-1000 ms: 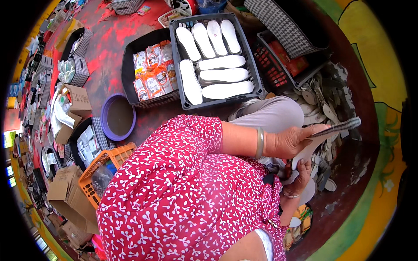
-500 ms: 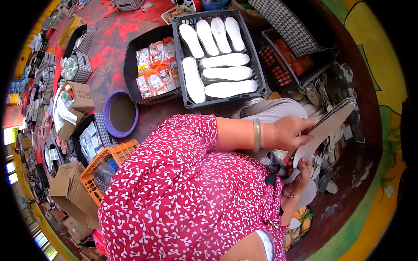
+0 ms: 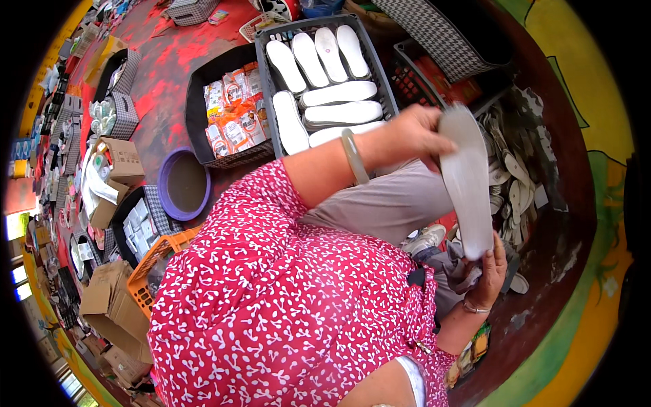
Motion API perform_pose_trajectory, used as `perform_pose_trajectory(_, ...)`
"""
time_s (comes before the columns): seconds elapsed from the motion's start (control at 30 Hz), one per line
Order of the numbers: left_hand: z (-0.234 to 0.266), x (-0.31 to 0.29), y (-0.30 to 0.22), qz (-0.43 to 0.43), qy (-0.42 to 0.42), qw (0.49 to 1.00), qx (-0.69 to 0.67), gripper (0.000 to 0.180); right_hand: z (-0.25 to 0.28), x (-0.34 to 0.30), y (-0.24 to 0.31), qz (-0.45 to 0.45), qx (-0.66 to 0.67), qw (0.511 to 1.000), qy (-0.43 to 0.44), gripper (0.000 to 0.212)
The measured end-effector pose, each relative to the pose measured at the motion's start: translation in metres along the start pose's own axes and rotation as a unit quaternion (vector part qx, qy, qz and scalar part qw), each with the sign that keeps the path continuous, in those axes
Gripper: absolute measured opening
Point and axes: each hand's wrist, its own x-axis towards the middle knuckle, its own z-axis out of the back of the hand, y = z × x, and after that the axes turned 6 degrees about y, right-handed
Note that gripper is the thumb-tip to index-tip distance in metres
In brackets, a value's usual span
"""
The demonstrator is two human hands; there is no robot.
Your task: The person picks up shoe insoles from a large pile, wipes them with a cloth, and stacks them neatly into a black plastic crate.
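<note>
Both hands grip one pale insole at 3 o'clock, left hand pinching its top end, right hand closed on its bottom end; likely light, flexible, best held by ends; crate of insoles at 12 o'clock.

Insole held between hands; crate of insoles behind; packet bin left of crate.

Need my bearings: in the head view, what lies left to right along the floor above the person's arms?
Purple basin → black crate of orange packets → grey crate of white insoles → insole held in both hands.
</note>
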Motion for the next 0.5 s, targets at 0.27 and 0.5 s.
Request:
perform_pose_trajectory(0.27,0.101,-0.048,-0.003,-0.083,-0.343,0.929,-0.114,0.026,0.02,0.008,-0.023,-0.067,0.056,0.994,-0.063,0.04)
perform_pose_trajectory(0.5,0.166,-0.101,0.114,-0.015,-0.514,0.803,-0.302,0.014,0.024,0.01,-0.042,-0.119,0.083,0.983,-0.115,0.034)
